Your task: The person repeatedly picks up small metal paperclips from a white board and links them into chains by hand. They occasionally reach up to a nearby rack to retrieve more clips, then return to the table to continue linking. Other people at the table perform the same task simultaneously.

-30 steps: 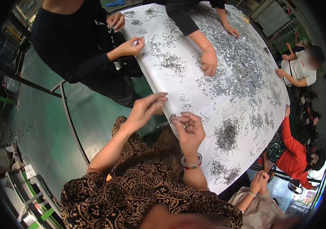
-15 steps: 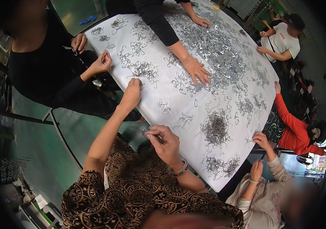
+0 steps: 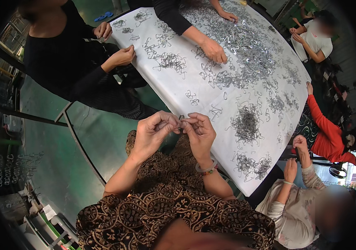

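Observation:
My left hand point(image 3: 156, 130) and my right hand point(image 3: 200, 136) meet in front of me at the table's near edge, fingertips almost touching. Both are closed in a pinch around a small metal hook point(image 3: 181, 118). Only a bit of it shows between the fingers, so I cannot tell whether there is more than one. A bracelet point(image 3: 209, 168) circles my right wrist. On the white-covered table point(image 3: 198, 156), a dense pile of wire hooks point(image 3: 246, 123) lies beyond my right hand, and a few loose hooks point(image 3: 192, 98) lie nearer my left.
A large heap of shiny hooks point(image 3: 248, 50) covers the far table. A co-worker's hand point(image 3: 214, 51) reaches into it. At left, a person in black point(image 3: 57, 62) works at the edge; others sit along the right side. A dark metal bar point(image 3: 71, 125) stands left of me.
My left hand has left the table edge and come back toward me to meet my right hand, which has risen slightly. The co-worker's spread hand on the hooks has bunched its fingers.

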Motion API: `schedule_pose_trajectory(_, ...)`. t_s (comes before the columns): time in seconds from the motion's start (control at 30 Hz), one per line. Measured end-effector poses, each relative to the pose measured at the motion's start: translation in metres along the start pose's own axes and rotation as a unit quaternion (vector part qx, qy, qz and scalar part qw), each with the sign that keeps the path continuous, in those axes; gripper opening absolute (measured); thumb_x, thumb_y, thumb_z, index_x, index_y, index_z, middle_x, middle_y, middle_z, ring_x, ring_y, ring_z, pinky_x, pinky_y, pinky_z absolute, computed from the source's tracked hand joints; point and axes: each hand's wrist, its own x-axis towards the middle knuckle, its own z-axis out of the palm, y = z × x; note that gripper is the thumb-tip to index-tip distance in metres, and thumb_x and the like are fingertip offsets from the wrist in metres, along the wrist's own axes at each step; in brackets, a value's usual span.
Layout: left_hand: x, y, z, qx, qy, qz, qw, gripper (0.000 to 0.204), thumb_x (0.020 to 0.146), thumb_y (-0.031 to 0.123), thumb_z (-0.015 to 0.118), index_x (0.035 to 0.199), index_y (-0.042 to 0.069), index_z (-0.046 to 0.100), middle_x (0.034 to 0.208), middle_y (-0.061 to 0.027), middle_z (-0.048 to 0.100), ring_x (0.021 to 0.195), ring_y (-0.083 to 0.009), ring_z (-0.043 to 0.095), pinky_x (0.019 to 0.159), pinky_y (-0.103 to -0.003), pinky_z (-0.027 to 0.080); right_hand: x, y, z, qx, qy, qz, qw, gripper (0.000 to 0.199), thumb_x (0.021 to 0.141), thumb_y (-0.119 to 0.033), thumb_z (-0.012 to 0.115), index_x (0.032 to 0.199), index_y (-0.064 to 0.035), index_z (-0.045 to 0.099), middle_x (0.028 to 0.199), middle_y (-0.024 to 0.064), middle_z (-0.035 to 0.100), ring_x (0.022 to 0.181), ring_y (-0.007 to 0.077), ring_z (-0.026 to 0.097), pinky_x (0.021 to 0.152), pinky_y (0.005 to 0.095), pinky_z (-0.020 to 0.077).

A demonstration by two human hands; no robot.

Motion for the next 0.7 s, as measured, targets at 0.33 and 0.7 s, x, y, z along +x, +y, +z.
schedule_pose_trajectory(0.33, 0.017, -0.022, -0.035, -0.185, 0.093, -0.114, 0.972, 0.013, 0.087, 0.004, 0.062, 0.099, -0.001, 0.058, 0.090, -0.0082, 0.063, 0.071, -0.0106, 0.058, 0.062, -0.024, 0.050, -0.009, 0.007, -0.010, -0.015, 0.035, -0.012, 0.999, 0.023, 0.085, 0.004, 0.063, 0.105, 0.0038, 0.051, 0.090, 0.0130, 0.066, 0.075, 0.0100, 0.061, 0.065, 0.0205, 0.0498)
schedule_pose_trajectory(0.7, 0.177, -0.136, -0.045, 0.616, -0.117, 0.222, 0.747, 0.017, 0.078, 0.011, 0.061, 0.093, 0.008, 0.069, 0.093, -0.0062, 0.060, 0.092, -0.0258, 0.054, 0.078, -0.034, 0.048, -0.006, 0.009, -0.014, -0.015, 0.002, -0.018, 1.000, 0.016, 0.084, 0.009, 0.061, 0.098, 0.0040, 0.055, 0.089, 0.0110, 0.064, 0.084, 0.0133, 0.061, 0.075, 0.0234, 0.0500)
